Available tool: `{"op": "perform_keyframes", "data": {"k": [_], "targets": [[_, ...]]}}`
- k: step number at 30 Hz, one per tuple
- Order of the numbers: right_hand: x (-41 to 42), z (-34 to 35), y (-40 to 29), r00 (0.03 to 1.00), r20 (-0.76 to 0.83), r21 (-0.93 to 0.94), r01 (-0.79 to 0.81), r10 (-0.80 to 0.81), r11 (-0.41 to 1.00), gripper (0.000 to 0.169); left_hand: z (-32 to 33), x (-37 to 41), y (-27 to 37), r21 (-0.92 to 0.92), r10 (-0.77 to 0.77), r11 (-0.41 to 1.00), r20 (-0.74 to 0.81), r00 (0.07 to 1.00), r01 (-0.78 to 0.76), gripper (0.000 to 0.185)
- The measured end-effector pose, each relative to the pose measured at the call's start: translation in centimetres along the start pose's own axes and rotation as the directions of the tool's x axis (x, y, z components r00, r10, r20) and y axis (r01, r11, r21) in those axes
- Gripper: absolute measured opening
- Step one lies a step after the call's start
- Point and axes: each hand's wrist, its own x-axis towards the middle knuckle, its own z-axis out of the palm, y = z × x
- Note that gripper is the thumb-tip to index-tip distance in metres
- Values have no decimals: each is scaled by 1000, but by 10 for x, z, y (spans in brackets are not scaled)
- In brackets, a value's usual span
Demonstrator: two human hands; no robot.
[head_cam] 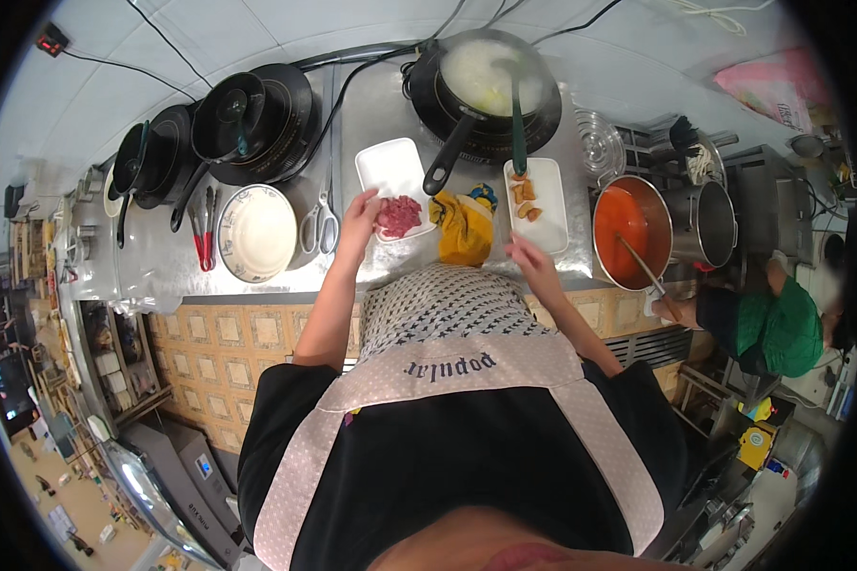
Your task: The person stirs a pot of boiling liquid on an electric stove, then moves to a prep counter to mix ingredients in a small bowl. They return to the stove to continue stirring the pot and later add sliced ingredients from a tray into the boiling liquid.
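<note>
My left hand (363, 218) is at the left side of a white tray (389, 160), its fingertips against a heap of raw red meat (398, 216); whether it grips any is not clear. My right hand (528, 255) hovers by the near left edge of a second white tray (548, 232), holding nothing that I can see. Several browned food pieces (525, 198) lie in that tray. Between the trays is a crumpled yellow cloth (465, 227). Behind them a pan (451, 146) of steaming pale liquid sits on a round black hotplate, a green ladle (518, 132) resting in it.
To the left are scissors (320, 225), a large bowl (257, 232), red-handled tongs (203, 232) and black pans (228, 118) on hotplates. A pot of orange-red liquid (621, 228) with a wooden-handled utensil (646, 271) stands right. Beyond it is another person in green (793, 325).
</note>
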Motion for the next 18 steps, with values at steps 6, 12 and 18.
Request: {"op": "perform_keyframes", "data": {"k": [6, 12, 18], "targets": [[-81, 12, 32, 972, 180, 69, 142, -153, 987, 41, -43, -32, -88, -22, -179, 984, -104, 978, 177, 27], [-89, 18, 40, 987, 107, 120, 105, -118, 987, 42, -57, 9, -146, 302, -162, 937, -74, 984, 177, 32], [-103, 21, 46, 988, 25, 92, 148, -151, 985, 41, -41, 14, -110, 426, -349, 834, -86, 933, 351, 52]]}}
